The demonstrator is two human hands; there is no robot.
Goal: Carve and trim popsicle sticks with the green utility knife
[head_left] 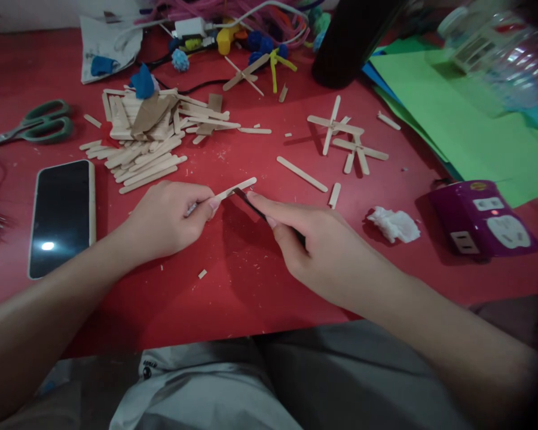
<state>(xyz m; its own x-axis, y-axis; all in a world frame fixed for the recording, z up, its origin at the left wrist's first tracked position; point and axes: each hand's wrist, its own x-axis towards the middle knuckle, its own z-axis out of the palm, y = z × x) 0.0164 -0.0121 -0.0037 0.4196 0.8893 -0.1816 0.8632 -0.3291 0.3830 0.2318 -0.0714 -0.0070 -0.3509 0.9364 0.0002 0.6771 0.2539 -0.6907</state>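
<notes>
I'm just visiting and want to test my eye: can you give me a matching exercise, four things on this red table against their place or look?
Things:
1 scissors
2 phone
3 wooden stick
4 dark tool

Place or look:
a in the right hand
b dark screen up, below the scissors
c green handles, far left
d in the left hand

Pairs: 1-c, 2-b, 3-d, 4-a

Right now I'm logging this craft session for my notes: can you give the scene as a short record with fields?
Left hand: pinches a wooden stick near one end
Right hand: grips a dark thin tool, tip against the stick
Surface: red table, wood chips scattered
Left of hands: phone, scissors
Behind: stick pile
Right: tissue wad, purple power strip
</notes>
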